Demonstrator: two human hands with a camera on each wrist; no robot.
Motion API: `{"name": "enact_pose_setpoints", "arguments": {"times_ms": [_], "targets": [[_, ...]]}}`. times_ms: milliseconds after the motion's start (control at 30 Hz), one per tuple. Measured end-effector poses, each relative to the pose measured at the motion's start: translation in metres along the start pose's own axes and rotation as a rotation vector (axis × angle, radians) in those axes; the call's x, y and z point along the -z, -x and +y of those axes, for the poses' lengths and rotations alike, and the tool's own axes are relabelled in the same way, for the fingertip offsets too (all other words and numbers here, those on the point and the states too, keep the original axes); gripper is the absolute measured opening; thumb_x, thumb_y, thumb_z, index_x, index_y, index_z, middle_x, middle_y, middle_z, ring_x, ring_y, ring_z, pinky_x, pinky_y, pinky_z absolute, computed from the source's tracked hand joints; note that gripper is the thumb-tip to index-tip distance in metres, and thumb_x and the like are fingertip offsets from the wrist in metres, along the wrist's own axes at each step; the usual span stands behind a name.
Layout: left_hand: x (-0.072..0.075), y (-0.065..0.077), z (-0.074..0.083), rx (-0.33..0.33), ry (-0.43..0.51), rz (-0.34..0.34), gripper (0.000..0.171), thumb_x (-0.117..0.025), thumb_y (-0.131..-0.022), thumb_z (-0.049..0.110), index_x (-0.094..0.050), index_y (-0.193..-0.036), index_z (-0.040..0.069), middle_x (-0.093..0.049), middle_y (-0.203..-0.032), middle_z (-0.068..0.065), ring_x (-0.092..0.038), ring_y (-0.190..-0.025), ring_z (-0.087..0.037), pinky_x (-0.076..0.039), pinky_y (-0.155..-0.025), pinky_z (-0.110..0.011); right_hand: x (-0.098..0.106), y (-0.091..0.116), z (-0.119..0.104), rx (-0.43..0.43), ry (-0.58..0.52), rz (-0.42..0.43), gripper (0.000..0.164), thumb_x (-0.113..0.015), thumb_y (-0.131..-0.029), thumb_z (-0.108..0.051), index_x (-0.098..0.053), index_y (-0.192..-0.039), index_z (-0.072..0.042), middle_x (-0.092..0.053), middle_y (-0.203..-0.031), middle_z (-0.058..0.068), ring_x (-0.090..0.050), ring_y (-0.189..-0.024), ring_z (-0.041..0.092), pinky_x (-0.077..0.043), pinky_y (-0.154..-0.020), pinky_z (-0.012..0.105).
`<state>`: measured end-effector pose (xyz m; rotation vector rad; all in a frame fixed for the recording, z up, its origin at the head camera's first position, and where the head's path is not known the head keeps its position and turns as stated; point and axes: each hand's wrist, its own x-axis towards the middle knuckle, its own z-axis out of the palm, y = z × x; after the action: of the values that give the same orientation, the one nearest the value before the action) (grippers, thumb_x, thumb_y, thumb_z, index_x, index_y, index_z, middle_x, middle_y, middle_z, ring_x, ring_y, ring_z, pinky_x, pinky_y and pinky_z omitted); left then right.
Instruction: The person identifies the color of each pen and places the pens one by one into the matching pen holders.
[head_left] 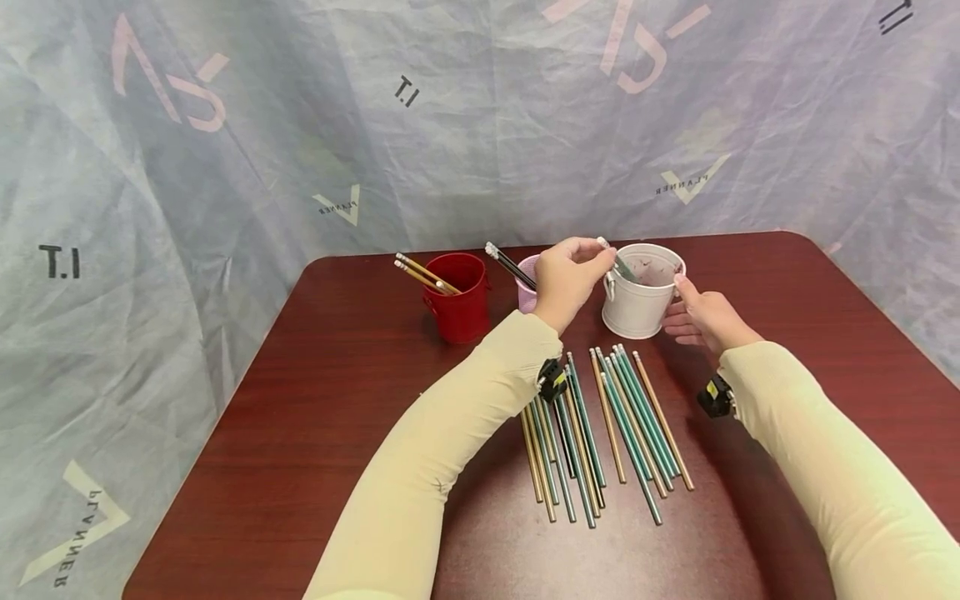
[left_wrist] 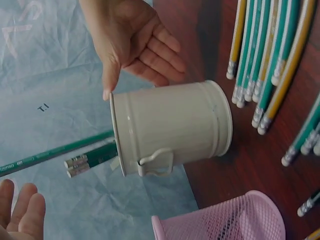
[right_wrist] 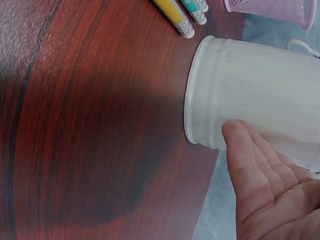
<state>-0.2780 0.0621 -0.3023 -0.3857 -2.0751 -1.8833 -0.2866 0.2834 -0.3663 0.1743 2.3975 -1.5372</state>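
A white metal bucket (head_left: 637,312) with small side handles stands upright near the far edge of the table. My left hand (head_left: 572,275) is at its left rim and pinches a green pencil (left_wrist: 60,150) that slants into the bucket. More green pencils with white erasers (left_wrist: 77,165) lean out of the same bucket. At the bucket's right side is my right hand (head_left: 708,317), thumb against the rim and other fingers loosely extended beside the wall. Much of the pink mesh cup (left_wrist: 225,220) is hidden behind my left hand in the head view.
Farther left stands a red bucket (head_left: 459,308) with yellow pencils. Black pencils (head_left: 510,265) lean out of the pink cup. Two loose groups of green, yellow and black pencils (head_left: 637,417) lie nearer on the brown table (head_left: 337,400). A grey printed cloth (head_left: 450,150) hangs behind.
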Motion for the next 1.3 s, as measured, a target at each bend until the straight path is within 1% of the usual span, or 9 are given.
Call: {"name": "enact_pose_setpoints", "arguments": {"times_ms": [167,267,467,700,767,900,1100,1200,1300], "targets": [[0.002,-0.003,-0.002,0.022,-0.024,0.038,0.016,-0.071,-0.082,0.008,-0.074,-0.092,-0.004,-0.072,-0.086,-0.014,-0.059,-0.070,0.001,-0.044,-0.058,-0.012,0.000,0.001,0.000,0.002,-0.001,0.005,0.090,-0.013,-0.098,-0.057,-0.029,-0.133,0.025,-0.041,-0.133,0.040,-0.065,-0.090,0.017,-0.053,-0.084,0.040],[0.002,-0.003,-0.004,0.043,-0.093,0.041,0.015,-0.070,-0.083,0.009,-0.075,-0.091,-0.003,-0.073,-0.084,-0.013,-0.058,-0.068,0.000,-0.042,-0.056,-0.012,0.000,0.001,0.000,0.001,0.003,0.006,0.090,-0.014,-0.098,-0.057,-0.030,-0.133,0.025,-0.042,-0.132,0.040,-0.065,-0.091,0.018,-0.053,-0.084,0.040],[-0.001,0.001,-0.010,0.048,-0.271,-0.017,0.014,-0.072,-0.083,0.014,-0.076,-0.090,0.002,-0.073,-0.082,-0.008,-0.062,-0.069,-0.008,-0.039,-0.056,-0.012,-0.003,0.003,-0.002,0.005,-0.004,0.003,0.090,-0.015,-0.098,-0.058,-0.029,-0.133,0.024,-0.043,-0.132,0.040,-0.065,-0.093,0.019,-0.052,-0.086,0.041],[-0.003,0.001,-0.011,0.099,-0.443,-0.069,0.014,-0.073,-0.083,0.022,-0.078,-0.089,0.010,-0.074,-0.082,0.000,-0.062,-0.072,-0.008,-0.039,-0.058,-0.012,-0.011,0.003,-0.002,-0.003,-0.004,0.008,0.091,-0.014,-0.098,-0.059,-0.030,-0.134,0.023,-0.042,-0.132,0.040,-0.058,-0.111,0.037,-0.051,-0.088,0.042],[-0.004,0.000,-0.011,0.100,-0.473,-0.085,0.014,-0.073,-0.083,0.023,-0.078,-0.090,0.012,-0.074,-0.084,0.001,-0.063,-0.075,-0.008,-0.040,-0.060,-0.013,-0.011,0.003,-0.002,-0.006,-0.003,0.016,0.092,-0.014,-0.097,-0.059,-0.031,-0.134,0.023,-0.042,-0.132,0.041,-0.055,-0.115,0.041,-0.051,-0.089,0.044],[-0.005,0.000,-0.010,0.079,-0.503,-0.114,0.014,-0.073,-0.083,0.023,-0.079,-0.089,0.012,-0.074,-0.086,0.001,-0.064,-0.080,-0.011,-0.041,-0.062,-0.014,-0.009,0.003,-0.002,-0.004,-0.001,0.020,0.092,-0.013,-0.097,-0.060,-0.031,-0.134,0.023,-0.042,-0.132,0.041,-0.055,-0.115,0.041,-0.050,-0.090,0.045],[-0.005,0.001,-0.014,0.099,-0.554,-0.147,0.013,-0.072,-0.084,0.023,-0.079,-0.088,0.013,-0.074,-0.087,0.002,-0.065,-0.084,-0.013,-0.043,-0.066,-0.016,-0.010,0.004,-0.002,-0.009,-0.011,-0.002,0.092,-0.013,-0.097,-0.059,-0.028,-0.135,0.023,-0.040,-0.134,0.041,-0.055,-0.115,0.039,-0.049,-0.091,0.045],[-0.003,0.000,-0.016,0.083,-0.614,-0.201,0.014,-0.070,-0.084,0.024,-0.079,-0.089,0.015,-0.074,-0.087,0.003,-0.065,-0.086,-0.013,-0.043,-0.067,-0.016,-0.010,0.004,-0.002,-0.013,-0.012,-0.002,0.092,-0.014,-0.097,-0.060,-0.028,-0.135,0.022,-0.040,-0.134,0.041,-0.057,-0.113,0.037,-0.048,-0.093,0.046],[0.005,-0.002,-0.018,0.114,-0.664,-0.339,0.015,-0.069,-0.085,0.024,-0.079,-0.084,0.012,-0.073,-0.076,0.000,-0.065,-0.070,-0.011,-0.042,-0.059,-0.017,-0.010,0.004,-0.003,-0.010,-0.014,0.001,0.092,-0.014,-0.097,-0.060,-0.028,-0.135,0.023,-0.040,-0.134,0.041,-0.060,-0.108,0.033,-0.048,-0.092,0.046]]}}
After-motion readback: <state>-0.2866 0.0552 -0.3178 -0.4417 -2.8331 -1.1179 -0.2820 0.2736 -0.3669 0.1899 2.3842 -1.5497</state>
